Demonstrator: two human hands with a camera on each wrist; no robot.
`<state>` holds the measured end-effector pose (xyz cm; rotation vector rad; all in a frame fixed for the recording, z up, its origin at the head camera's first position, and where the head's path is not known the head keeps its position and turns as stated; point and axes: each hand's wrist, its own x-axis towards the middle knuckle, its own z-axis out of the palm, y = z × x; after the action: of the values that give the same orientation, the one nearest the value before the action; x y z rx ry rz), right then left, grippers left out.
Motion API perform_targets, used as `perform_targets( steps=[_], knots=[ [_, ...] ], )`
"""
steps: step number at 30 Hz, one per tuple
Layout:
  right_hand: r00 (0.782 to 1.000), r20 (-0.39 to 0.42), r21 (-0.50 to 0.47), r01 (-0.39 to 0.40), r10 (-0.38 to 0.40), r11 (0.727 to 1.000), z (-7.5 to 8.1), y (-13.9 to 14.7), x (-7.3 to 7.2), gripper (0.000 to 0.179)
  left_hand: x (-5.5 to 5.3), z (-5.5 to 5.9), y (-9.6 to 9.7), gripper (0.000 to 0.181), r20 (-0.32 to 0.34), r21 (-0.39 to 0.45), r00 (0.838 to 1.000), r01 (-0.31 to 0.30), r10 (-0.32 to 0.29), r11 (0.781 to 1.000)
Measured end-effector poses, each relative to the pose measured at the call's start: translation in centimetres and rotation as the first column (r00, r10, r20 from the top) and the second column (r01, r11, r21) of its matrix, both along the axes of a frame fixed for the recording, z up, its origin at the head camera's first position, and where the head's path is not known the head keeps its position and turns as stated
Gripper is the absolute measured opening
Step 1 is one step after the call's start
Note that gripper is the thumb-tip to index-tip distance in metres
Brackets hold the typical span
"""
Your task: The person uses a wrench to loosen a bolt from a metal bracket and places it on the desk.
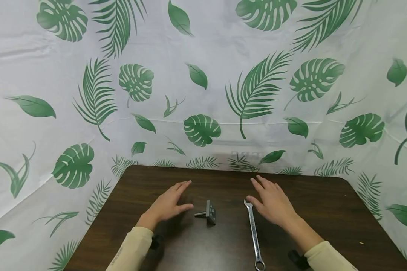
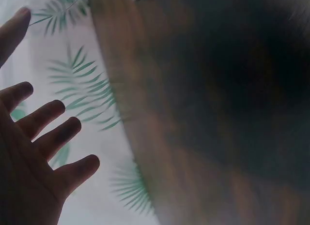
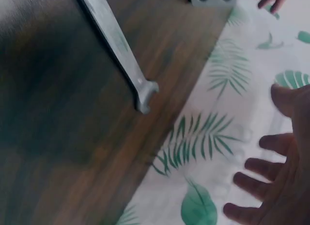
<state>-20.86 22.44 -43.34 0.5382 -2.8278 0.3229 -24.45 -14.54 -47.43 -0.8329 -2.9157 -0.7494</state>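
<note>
Presently, the combination wrench point(image 1: 253, 230) lies front-to-back on the table point(image 1: 325, 205), left of the nearer right hand point(image 1: 273, 200), a bracket point(image 1: 208, 213) beside the left hand point(image 1: 166, 204), both grips empty and spread.

My left sleeve point(image 1: 133, 244) is pale yellow and close-fitting, with a line of small dark lettering point(image 1: 117, 256) running lengthwise, too fine to read. My right sleeve point(image 1: 329, 258) matches its colour. A small black device point(image 1: 156, 242) shows beside the left cuff, another black one point(image 1: 298, 259) beside the right; both hands point(image 1: 273, 201) are bare.
</note>
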Motion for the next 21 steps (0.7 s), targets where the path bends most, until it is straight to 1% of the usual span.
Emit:
perform_targets(
  steps=[2, 4, 6, 8, 10, 12, 14, 17, 19, 21],
  knots=[
    [0.999, 0.029, 0.010, 0.042, -0.042, 0.999, -0.5, -0.3, 0.4, 0.060, 0.1, -0.9, 0.5, 0.085, 0.059, -0.002, 0.998, 0.006, -0.006, 1.000],
    [0.991, 0.095, 0.024, 0.091, -0.093, 0.996, -1.1, -0.5, 1.0, 0.052, 0.3, -1.8, 1.1, 0.086, 0.097, 0.005, 0.995, 0.020, -0.021, 1.000],
    [0.976, 0.164, 0.052, 0.140, -0.147, 0.989, -1.8, -0.6, 1.6, 0.041, 0.5, -2.6, 1.9, 0.087, 0.115, 0.010, 0.993, 0.038, -0.038, 0.999],
    [0.958, 0.212, 0.091, 0.179, -0.195, 0.980, -2.8, -0.7, 2.3, 0.035, 0.7, -3.3, 2.6, 0.090, 0.118, 0.017, 0.992, 0.048, -0.050, 0.999],
    [0.944, 0.238, 0.120, 0.205, -0.229, 0.971, -3.8, -0.7, 2.8, 0.039, 0.8, -3.7, 3.3, 0.095, 0.113, 0.019, 0.992, 0.053, -0.055, 0.998],
    [0.941, 0.229, 0.141, 0.220, -0.249, 0.965, -4.7, -0.8, 3.1, 0.045, 0.8, -4.1, 3.9, 0.101, 0.102, 0.019, 0.993, 0.052, -0.054, 0.998],
    [0.938, 0.232, 0.144, 0.230, -0.258, 0.963, -5.4, -0.9, 3.3, 0.048, 0.9, -4.3, 4.5, 0.106, 0.088, 0.013, 0.994, 0.056, -0.057, 0.998],
    [0.942, 0.228, 0.140, 0.219, -0.247, 0.966, -6.2, -1.2, 3.6, 0.049, 1.1, -4.6, 5.3, 0.106, 0.056, -0.019, 0.997, 0.059, -0.058, 0.998],
    [0.947, 0.224, 0.134, 0.205, -0.231, 0.970, -6.6, -1.5, 3.7, 0.047, 1.3, -4.7, 5.7, 0.102, 0.024, -0.043, 0.998, 0.060, -0.059, 0.997],
    [0.954, 0.211, 0.128, 0.190, -0.214, 0.973, -6.8, -1.8, 3.9, 0.045, 1.5, -4.7, 6.1, 0.098, -0.008, -0.060, 0.999, 0.049, -0.049, 0.997]
  ],
)
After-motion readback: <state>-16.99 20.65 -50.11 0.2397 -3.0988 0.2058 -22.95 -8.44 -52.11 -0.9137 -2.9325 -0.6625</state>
